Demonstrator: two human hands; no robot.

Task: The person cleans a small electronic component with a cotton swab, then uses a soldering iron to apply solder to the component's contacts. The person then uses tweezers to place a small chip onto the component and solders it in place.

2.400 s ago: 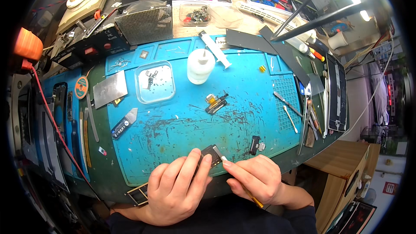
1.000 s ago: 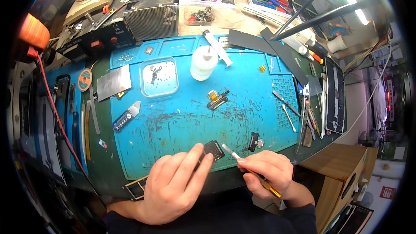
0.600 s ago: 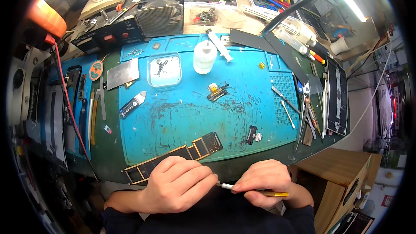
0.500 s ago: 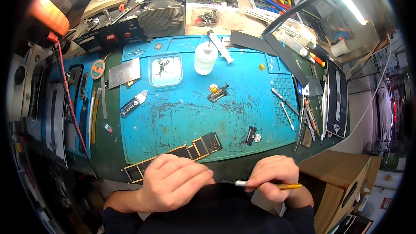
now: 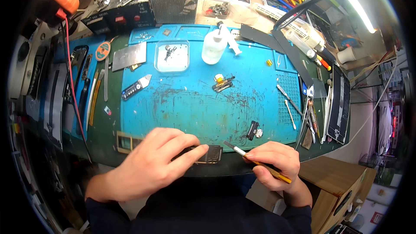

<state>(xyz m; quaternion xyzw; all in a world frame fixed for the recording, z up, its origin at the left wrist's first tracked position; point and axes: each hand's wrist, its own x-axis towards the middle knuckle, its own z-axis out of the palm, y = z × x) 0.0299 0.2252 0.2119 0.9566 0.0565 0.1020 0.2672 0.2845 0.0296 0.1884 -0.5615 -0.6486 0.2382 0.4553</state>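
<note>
My left hand [image 5: 158,160] lies over a long black frame strip [image 5: 213,154] with gold-coloured edges, near the front edge of the bench. Its fingers curl down onto the strip and hide most of its middle; the strip's two ends show on either side. My right hand [image 5: 277,164] grips a craft knife [image 5: 239,151] with a yellow handle, a silver collar and a dark flat tip. That tip points up and left, a short way from the strip's right end. Just beyond the right hand sits a small black part [image 5: 252,130] beside a silvery piece.
A blue work mat [image 5: 173,104] covers the bench. On it are a clear tray [image 5: 172,67] with a small part, a liquid bottle [image 5: 213,47], a utility blade [image 5: 137,87] and a small black-and-yellow part [image 5: 223,83]. Swabs and tweezers lie at right, beside a dark panel [image 5: 338,106].
The left hand has come down onto the strip, which is now turned more level. The right hand has tilted the knife so its tip points up and left. The view has shifted slightly.
</note>
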